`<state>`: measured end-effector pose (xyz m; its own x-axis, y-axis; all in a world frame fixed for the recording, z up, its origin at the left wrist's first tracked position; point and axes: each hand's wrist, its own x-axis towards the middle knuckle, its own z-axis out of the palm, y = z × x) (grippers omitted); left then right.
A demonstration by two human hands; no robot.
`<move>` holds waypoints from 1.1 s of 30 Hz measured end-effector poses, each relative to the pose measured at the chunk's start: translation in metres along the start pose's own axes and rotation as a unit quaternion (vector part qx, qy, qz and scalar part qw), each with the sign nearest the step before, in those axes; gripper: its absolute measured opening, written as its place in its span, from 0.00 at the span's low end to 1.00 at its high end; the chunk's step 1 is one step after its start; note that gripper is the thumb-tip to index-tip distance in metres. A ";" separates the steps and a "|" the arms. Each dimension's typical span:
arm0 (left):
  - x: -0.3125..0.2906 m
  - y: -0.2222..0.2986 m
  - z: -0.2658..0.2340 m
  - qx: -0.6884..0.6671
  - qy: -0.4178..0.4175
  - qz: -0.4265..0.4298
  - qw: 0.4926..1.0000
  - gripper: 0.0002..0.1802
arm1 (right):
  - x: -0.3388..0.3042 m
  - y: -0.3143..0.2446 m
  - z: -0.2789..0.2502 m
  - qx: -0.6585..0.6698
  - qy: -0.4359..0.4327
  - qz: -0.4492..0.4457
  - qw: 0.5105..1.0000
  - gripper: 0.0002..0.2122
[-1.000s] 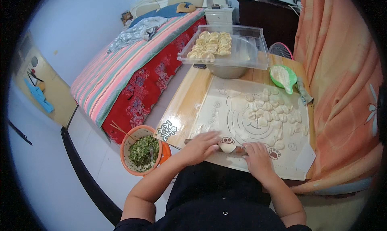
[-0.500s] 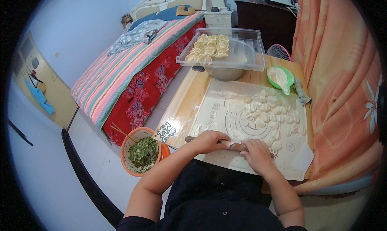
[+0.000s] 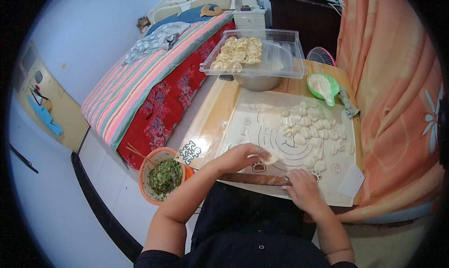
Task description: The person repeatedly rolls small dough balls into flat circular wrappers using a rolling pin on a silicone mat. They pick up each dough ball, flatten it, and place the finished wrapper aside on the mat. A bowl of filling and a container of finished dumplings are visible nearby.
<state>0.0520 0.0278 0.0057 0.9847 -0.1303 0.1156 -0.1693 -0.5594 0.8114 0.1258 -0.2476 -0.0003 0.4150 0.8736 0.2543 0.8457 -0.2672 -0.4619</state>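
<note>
My left hand [image 3: 241,156] pinches the edge of a small round dough wrapper [image 3: 270,158] lying on the white pastry mat [image 3: 262,123]. Just below it, a brown wooden rolling pin [image 3: 252,178] lies across the mat's near edge, with my right hand [image 3: 302,189] pressed on its right end. Several small flattened dough pieces [image 3: 311,130] are scattered over the right half of the mat.
An orange bowl of chopped green filling [image 3: 163,176] with chopsticks sits at my left knee. At the table's far end, a clear tray of folded dumplings [image 3: 238,52] rests on a metal bowl [image 3: 257,82]. A green flour scoop [image 3: 322,86] lies right; an orange curtain [image 3: 393,104] hangs alongside, a bed [image 3: 154,80] stands left.
Both hands have shifted slightly left and toward me along the mat's near edge. The rolling pin now shows between them, and the wrapper lies flatter under my left fingers.
</note>
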 end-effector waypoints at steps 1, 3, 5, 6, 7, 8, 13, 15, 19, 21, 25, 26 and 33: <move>-0.007 -0.002 -0.002 0.027 -0.045 -0.041 0.998 0.14 | 0.000 -0.001 -0.002 0.004 -0.008 0.005 1.000 0.15; -0.020 -0.010 -0.006 0.038 -0.020 -0.058 0.997 0.14 | 0.003 0.001 -0.003 0.000 -0.011 0.006 1.000 0.15; -0.027 -0.013 -0.009 0.057 0.008 -0.077 0.995 0.17 | 0.010 0.004 -0.002 -0.017 -0.003 -0.002 1.000 0.14; -0.031 -0.013 -0.008 0.114 0.025 -0.079 0.990 0.19 | 0.018 0.007 0.001 -0.009 0.008 -0.007 1.000 0.14; -0.033 -0.014 -0.005 0.170 0.040 -0.077 0.982 0.21 | 0.027 0.013 0.005 -0.005 0.021 -0.008 1.000 0.14; -0.034 -0.014 0.000 0.226 0.055 -0.075 0.970 0.23 | 0.036 0.018 0.010 -0.001 0.033 -0.009 0.999 0.14; -0.044 -0.004 0.030 0.389 0.057 -0.122 0.911 0.31 | 0.052 0.029 0.028 -0.092 -0.027 0.037 0.995 0.31; -0.066 -0.001 0.037 0.343 0.021 -0.096 0.934 0.31 | 0.031 0.015 0.013 -0.084 -0.085 0.013 0.993 0.31; -0.053 -0.001 0.027 0.202 -0.036 -0.084 0.975 0.28 | 0.003 0.009 0.017 -0.051 -0.038 -0.021 0.998 0.22; -0.031 -0.010 0.028 0.165 -0.067 -0.031 0.984 0.27 | 0.005 0.003 0.019 -0.025 0.022 -0.029 0.999 0.17; -0.011 -0.005 0.023 0.123 -0.204 -0.007 0.971 0.31 | 0.000 0.009 0.014 -0.020 0.004 -0.013 1.000 0.18; -0.012 -0.008 0.019 0.158 -0.203 -0.008 0.966 0.32 | -0.006 0.010 0.007 -0.017 -0.003 -0.003 1.000 0.18; 0.012 -0.077 -0.016 0.376 -0.060 -0.092 0.920 0.35 | -0.029 0.027 -0.026 -0.012 0.026 0.054 0.998 0.18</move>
<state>0.0780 0.0823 -0.0464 0.9955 -0.0420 -0.0848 -0.0260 -0.9832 0.1808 0.1449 -0.2908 0.0016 0.5208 0.8169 0.2478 0.8024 -0.3694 -0.4687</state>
